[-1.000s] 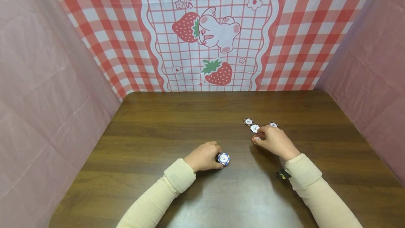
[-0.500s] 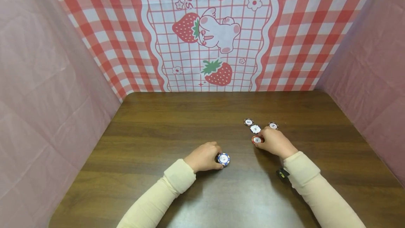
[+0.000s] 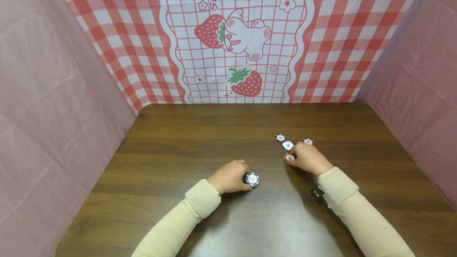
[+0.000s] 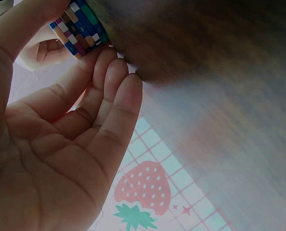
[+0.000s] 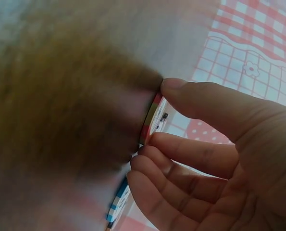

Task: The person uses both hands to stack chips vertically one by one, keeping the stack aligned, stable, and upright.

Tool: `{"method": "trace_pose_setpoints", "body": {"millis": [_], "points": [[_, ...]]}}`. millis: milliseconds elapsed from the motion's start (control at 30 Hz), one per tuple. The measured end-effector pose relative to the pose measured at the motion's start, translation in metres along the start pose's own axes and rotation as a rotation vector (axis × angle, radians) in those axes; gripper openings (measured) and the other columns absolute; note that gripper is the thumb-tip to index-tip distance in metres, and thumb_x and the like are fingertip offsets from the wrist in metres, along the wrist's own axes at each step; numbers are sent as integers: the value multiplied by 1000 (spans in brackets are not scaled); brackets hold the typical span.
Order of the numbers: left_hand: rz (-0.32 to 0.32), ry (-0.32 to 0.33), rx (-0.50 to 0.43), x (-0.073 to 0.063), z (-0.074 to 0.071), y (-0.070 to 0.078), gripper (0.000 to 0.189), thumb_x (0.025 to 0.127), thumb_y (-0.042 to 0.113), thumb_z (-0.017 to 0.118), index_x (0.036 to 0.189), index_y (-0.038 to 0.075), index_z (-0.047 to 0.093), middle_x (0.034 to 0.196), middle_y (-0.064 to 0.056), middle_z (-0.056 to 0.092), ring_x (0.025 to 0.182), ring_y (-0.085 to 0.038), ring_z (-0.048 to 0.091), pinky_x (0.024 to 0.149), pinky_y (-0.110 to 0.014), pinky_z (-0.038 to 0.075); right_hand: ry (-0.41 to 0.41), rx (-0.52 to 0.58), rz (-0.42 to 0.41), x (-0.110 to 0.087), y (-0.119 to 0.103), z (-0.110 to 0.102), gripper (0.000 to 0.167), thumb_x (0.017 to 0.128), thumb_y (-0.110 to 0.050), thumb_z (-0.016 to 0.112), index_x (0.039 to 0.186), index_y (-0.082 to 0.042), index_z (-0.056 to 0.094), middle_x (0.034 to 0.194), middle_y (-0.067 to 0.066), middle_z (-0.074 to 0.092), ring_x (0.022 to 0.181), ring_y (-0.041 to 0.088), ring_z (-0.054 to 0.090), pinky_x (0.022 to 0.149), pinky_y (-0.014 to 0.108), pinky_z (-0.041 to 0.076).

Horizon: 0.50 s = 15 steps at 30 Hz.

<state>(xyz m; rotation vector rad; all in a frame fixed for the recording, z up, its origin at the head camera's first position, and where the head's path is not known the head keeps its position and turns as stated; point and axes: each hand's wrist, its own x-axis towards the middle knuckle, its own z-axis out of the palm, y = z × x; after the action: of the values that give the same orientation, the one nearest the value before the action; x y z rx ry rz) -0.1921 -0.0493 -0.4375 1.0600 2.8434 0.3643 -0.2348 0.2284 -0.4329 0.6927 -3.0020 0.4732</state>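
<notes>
My left hand (image 3: 231,177) grips a stack of poker chips (image 3: 252,179) between thumb and fingers, a blue and white one on top. Side on in the left wrist view, the stack (image 4: 80,30) shows several layers with blue, purple and green edges. Farther right, my right hand (image 3: 310,158) has its thumb and index finger at opposite edges of a red poker chip (image 3: 288,157) lying flat on the table. The right wrist view shows this red chip (image 5: 151,118) edge-on between them. Just beyond is a white-faced poker chip (image 3: 287,145), near the fingertips.
Behind the white-faced chip lies a dark-rimmed chip (image 3: 280,137); another dark-rimmed chip (image 3: 308,141) sits beyond my right knuckles. The brown wooden table (image 3: 185,130) meets a strawberry-print cloth (image 3: 246,50) at the back, with pink cloth (image 3: 64,102) along both sides.
My right hand has shifted slightly at the red chip, uncovering more of its face than a second ago, and the right forearm has drifted a little left. My left hand and its stack stay put.
</notes>
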Motion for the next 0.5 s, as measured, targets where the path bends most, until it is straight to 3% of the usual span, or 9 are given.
{"method": "trace_pose_setpoints", "body": {"millis": [500], "points": [[5, -1, 2, 0, 0, 0, 32, 74, 35, 82, 95, 13, 72, 93, 3, 64, 85, -11, 59, 78, -24, 49, -3, 52, -2, 4, 7, 3, 26, 76, -14, 74, 58, -14, 56, 54, -8, 43, 51, 8, 37, 50, 25, 30]]}}
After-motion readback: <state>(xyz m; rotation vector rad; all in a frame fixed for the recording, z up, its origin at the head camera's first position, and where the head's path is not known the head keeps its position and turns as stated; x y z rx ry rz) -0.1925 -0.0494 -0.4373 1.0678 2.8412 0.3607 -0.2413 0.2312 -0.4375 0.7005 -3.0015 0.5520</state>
